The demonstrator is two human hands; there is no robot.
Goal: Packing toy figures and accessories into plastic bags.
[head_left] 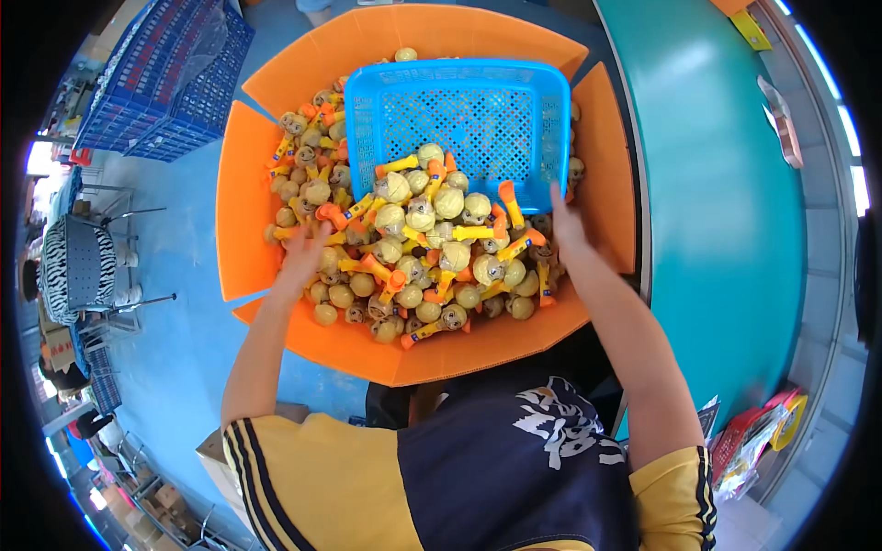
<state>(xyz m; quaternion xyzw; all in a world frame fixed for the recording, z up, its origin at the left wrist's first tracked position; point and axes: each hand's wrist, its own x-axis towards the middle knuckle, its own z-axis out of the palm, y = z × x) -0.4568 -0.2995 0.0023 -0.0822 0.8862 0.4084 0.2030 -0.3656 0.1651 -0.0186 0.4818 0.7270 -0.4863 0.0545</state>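
The left hand [302, 261], partly spread, touches toys [450, 202]; the right hand [569, 228] is at the basket [563, 129], grip hard to see.

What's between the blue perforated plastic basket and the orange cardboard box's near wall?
In the head view, heaped tan ball-headed toys with yellow and orange parts fill that stretch.

Orange box [246, 202], wide open, toys [449, 202] heaped inside
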